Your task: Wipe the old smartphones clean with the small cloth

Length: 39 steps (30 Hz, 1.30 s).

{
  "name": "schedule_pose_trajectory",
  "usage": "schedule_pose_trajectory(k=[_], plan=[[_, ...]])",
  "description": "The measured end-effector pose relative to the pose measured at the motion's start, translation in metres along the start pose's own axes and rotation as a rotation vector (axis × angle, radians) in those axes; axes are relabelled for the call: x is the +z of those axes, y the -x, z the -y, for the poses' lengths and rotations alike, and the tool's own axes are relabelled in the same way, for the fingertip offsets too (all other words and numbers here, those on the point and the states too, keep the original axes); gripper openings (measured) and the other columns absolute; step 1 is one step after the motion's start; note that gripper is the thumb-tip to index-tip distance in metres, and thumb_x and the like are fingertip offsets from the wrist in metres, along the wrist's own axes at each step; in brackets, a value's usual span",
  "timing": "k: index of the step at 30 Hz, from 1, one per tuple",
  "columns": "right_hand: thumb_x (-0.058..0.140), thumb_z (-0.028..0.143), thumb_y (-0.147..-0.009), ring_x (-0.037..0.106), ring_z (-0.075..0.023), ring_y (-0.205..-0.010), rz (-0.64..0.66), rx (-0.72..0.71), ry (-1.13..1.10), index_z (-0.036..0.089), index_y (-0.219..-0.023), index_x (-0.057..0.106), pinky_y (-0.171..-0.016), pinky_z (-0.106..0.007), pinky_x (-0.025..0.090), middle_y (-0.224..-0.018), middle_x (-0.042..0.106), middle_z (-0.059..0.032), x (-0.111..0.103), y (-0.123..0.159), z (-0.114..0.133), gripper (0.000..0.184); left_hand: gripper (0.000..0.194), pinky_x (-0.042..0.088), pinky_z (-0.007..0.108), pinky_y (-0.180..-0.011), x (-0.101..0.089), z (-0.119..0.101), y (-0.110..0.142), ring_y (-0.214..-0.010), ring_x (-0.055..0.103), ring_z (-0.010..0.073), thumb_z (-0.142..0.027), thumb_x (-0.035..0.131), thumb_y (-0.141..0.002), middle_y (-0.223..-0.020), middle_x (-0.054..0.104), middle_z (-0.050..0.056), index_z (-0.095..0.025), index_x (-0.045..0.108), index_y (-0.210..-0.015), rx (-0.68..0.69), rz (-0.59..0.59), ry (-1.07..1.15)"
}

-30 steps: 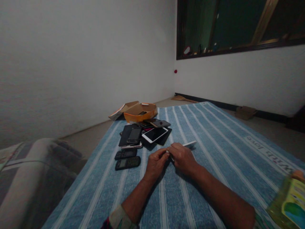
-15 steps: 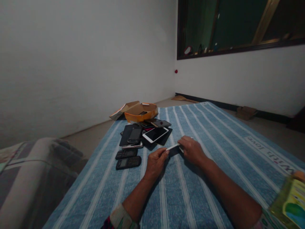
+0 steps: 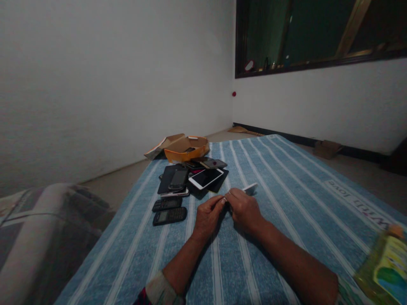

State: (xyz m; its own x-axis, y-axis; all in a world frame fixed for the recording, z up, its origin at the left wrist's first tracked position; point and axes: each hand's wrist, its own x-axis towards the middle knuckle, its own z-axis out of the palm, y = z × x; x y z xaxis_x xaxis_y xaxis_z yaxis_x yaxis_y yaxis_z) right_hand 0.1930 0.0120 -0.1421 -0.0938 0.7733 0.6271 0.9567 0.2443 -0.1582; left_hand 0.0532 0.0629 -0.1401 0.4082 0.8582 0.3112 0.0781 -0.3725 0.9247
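Note:
My left hand (image 3: 206, 217) and my right hand (image 3: 244, 210) meet above the striped blue cloth, fingers closed. Both grip a thin white smartphone (image 3: 251, 187); its far right end pokes out past my right hand, while the fingers cover most of the rest. Left of my hands lie two black keypad phones (image 3: 170, 216), one behind the other. Behind them, a black phone with rounded ends (image 3: 178, 180) rests on larger dark devices. Beside it, a white phone with a dark screen (image 3: 206, 178) lies over other dark phones.
An open orange cardboard box (image 3: 187, 154) stands behind the phone pile. A bottle of yellowish liquid (image 3: 383, 267) is at the right edge of the blue striped cloth (image 3: 280, 271). Grey fabric (image 3: 41, 241) covers something on the left, and white walls enclose the far side.
My right hand has slid left along the white smartphone until it touches my left hand, baring the phone's right end. My left hand stays nearly in place.

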Motion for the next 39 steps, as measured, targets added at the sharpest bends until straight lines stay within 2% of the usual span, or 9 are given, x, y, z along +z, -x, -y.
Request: schedule_pose_trajectory(k=[5, 10, 16, 18, 22, 26, 31, 34, 39], plan=[[0.048, 0.004, -0.085, 0.052, -0.0193, -0.078, -0.026, -0.022, -0.086, 0.018, -0.083, 0.061, -0.068, -0.028, 0.039, -0.082, 0.059, -0.0061, 0.001, 0.0, 0.0, 0.019, 0.029, 0.052, 0.034, -0.083, 0.001, 0.001, -0.001, -0.087, 0.067, 0.0217, -0.037, 0.061, -0.083, -0.094, 0.076, 0.006, -0.017, 0.076, -0.097, 0.04, 0.02, -0.014], [0.046, 0.003, -0.083, 0.052, -0.0187, -0.078, -0.03, -0.013, -0.148, 0.019, -0.083, 0.06, -0.067, -0.026, 0.039, -0.081, 0.059, -0.0052, -0.001, -0.002, -0.009, 0.022, 0.028, 0.051, 0.03, -0.076, 0.0, 0.004, -0.001, -0.079, 0.066, 0.019, -0.038, 0.059, -0.085, -0.084, 0.074, 0.004, -0.017, 0.076, -0.091, 0.058, 0.025, -0.068], [0.04, 0.005, -0.087, 0.052, -0.0227, -0.084, -0.21, -0.002, -0.055, 0.017, -0.089, 0.062, -0.074, -0.03, 0.041, -0.083, 0.059, -0.0088, -0.012, -0.006, -0.015, 0.026, 0.027, 0.05, 0.029, -0.074, 0.002, 0.002, 0.002, -0.077, 0.064, 0.0182, -0.037, 0.057, -0.086, -0.081, 0.072, 0.004, -0.017, 0.075, -0.088, 0.075, 0.017, -0.09], [0.04, 0.006, -0.088, 0.051, -0.0228, -0.084, -0.223, -0.027, -0.013, 0.017, -0.088, 0.062, -0.074, -0.031, 0.041, -0.083, 0.058, -0.0087, -0.013, -0.006, -0.013, 0.025, 0.027, 0.049, 0.028, -0.072, 0.003, 0.001, 0.003, -0.075, 0.063, 0.0176, -0.037, 0.056, -0.087, -0.08, 0.071, 0.003, -0.017, 0.074, -0.087, 0.07, 0.021, -0.109], [0.044, 0.007, -0.088, 0.048, -0.0229, -0.081, -0.171, -0.076, 0.057, 0.018, -0.08, 0.061, -0.07, -0.031, 0.039, -0.081, 0.057, -0.0085, -0.004, -0.002, -0.005, 0.022, 0.027, 0.049, 0.027, -0.072, 0.005, 0.001, 0.004, -0.076, 0.063, 0.0173, -0.035, 0.054, -0.088, -0.083, 0.072, 0.003, -0.016, 0.073, -0.092, 0.064, 0.034, -0.125], [0.045, 0.007, -0.087, 0.047, -0.0232, -0.081, -0.121, -0.053, 0.031, 0.017, -0.078, 0.059, -0.07, -0.032, 0.039, -0.081, 0.056, -0.0091, 0.003, 0.0, 0.002, 0.02, 0.027, 0.05, 0.028, -0.076, 0.005, 0.003, 0.004, -0.08, 0.065, 0.0179, -0.034, 0.053, -0.089, -0.087, 0.073, 0.004, -0.016, 0.072, -0.094, 0.081, 0.041, -0.105], [0.048, 0.007, -0.081, 0.048, -0.0236, -0.088, -0.009, 0.007, -0.125, 0.016, -0.084, 0.057, -0.079, -0.034, 0.042, -0.088, 0.055, -0.0088, -0.003, 0.0, 0.01, 0.013, 0.028, 0.05, 0.028, -0.079, 0.005, 0.007, 0.003, -0.084, 0.066, 0.0184, -0.034, 0.052, -0.09, -0.089, 0.074, 0.004, -0.016, 0.072, -0.098, 0.085, 0.03, -0.077], [0.05, 0.003, -0.076, 0.049, -0.0234, -0.093, 0.068, 0.021, -0.181, 0.016, -0.09, 0.055, -0.083, -0.034, 0.043, -0.093, 0.055, -0.0087, -0.007, 0.001, 0.01, 0.021, 0.029, 0.05, 0.027, -0.077, 0.005, 0.008, 0.002, -0.082, 0.066, 0.0184, -0.035, 0.052, -0.089, -0.087, 0.074, 0.004, -0.016, 0.072, -0.098, 0.072, 0.021, -0.079], [0.046, -0.002, -0.079, 0.051, -0.0214, -0.09, 0.128, 0.024, -0.158, 0.017, -0.089, 0.057, -0.078, -0.03, 0.042, -0.091, 0.058, -0.0078, -0.007, 0.0, 0.004, 0.025, 0.029, 0.05, 0.027, -0.077, 0.005, 0.008, 0.002, -0.084, 0.066, 0.0185, -0.035, 0.053, -0.089, -0.09, 0.074, 0.004, -0.015, 0.072, -0.099, 0.084, 0.034, -0.069]])
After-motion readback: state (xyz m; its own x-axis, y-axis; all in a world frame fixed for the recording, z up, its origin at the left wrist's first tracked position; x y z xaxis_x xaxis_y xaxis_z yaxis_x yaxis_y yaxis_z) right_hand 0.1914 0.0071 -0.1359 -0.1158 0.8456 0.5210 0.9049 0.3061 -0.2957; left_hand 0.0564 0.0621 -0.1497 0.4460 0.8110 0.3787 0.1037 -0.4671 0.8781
